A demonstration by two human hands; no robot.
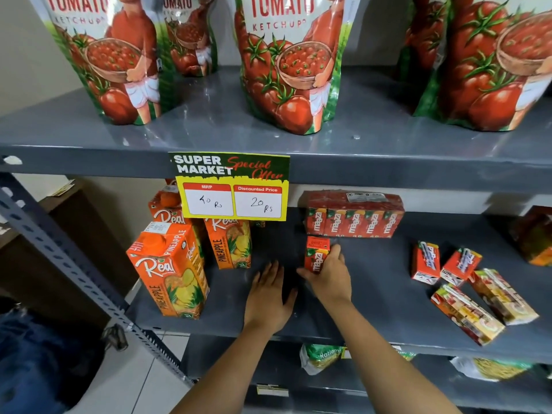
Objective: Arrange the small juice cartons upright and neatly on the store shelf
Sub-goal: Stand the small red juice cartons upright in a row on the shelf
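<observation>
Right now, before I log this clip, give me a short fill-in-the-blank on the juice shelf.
1. The right hand holds one small Maaza carton standing ____.
2. The left hand lies flat on the shelf, holding ____.
3. The loose cartons to the right lie ____ their sides.
4. The shrink-wrapped Maaza pack stands ____ the held carton.

Answers: upright; nothing; on; behind

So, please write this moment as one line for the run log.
right hand: holds small Maaza carton upright on shelf | left hand: flat, empty | lying at right: two red cartons, two yellow cartons
</observation>
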